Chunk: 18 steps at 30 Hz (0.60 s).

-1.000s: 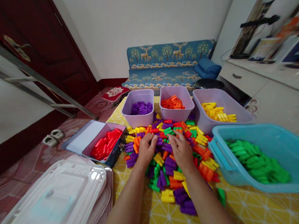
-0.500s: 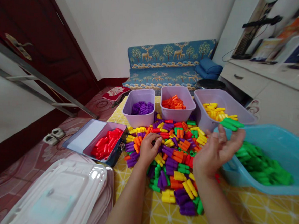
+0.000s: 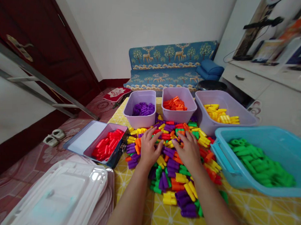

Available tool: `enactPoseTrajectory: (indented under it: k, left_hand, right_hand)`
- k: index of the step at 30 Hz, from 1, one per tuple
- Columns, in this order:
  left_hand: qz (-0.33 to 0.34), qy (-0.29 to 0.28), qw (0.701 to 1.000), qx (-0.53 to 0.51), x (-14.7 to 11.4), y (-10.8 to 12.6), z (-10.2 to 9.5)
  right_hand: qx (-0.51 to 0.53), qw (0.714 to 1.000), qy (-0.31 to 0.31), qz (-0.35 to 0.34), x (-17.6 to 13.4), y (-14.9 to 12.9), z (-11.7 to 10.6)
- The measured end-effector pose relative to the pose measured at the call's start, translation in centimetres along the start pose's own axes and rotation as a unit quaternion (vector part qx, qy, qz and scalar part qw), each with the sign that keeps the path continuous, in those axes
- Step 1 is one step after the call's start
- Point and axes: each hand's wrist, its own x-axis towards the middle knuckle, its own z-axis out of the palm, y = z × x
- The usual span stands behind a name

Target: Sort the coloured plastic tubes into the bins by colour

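A mixed pile of plastic toy pieces [image 3: 172,164] in purple, yellow, orange, red and green covers the middle of the table. Over its left part my left hand [image 3: 150,147] rests with the fingers spread, holding nothing I can see. Fingers apart, my right hand [image 3: 189,148] reaches over the pile's middle, nothing visible in it. Sorted by colour, similar pieces lie in the bins around: purple in a lilac bin [image 3: 139,120], orange in a middle bin [image 3: 179,115], yellow in a larger bin [image 3: 207,124], green in a blue tub [image 3: 238,180], red in an open box [image 3: 120,151].
White plastic lids [image 3: 84,186] are stacked at the left front. The table wears a yellow patterned cloth [image 3: 256,214]. Behind it stands a blue sofa [image 3: 165,77]. A metal ladder [image 3: 47,86] leans at left, and a white cabinet [image 3: 276,89] stands at right.
My right hand has moved left from the blue tub's edge to the pile. The green pieces it held are gone from it. My left hand's fingers have spread.
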Motion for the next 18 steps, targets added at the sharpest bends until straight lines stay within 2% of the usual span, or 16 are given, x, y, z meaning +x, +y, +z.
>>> enactPoseTrajectory:
  k: [2,4,8,12,18]
  left_hand:
    - [0.000,-0.038,0.999,0.012,0.0,0.0,0.0]
    - [0.000,-0.060,0.998,-0.003,0.0,-0.1,0.1]
    - [0.005,-0.052,0.997,-0.062,-0.1,-0.2,0.2]
    - [-0.018,-0.023,0.992,-0.123,-0.2,-0.1,0.3]
    - [-0.104,0.008,0.970,-0.219,-0.1,0.3,0.2]
  right_hand:
    - [-0.014,0.999,-0.032,-0.010,-0.2,-0.1,0.4]
    - [0.006,0.999,-0.036,-0.039,-0.3,-0.8,0.5]
    - [0.140,0.985,-0.049,-0.083,-0.5,-2.5,0.5]
    - [0.297,0.948,-0.098,-0.056,-0.7,-3.4,0.3]
    - [0.436,0.890,-0.130,0.021,-0.8,-3.5,-0.1]
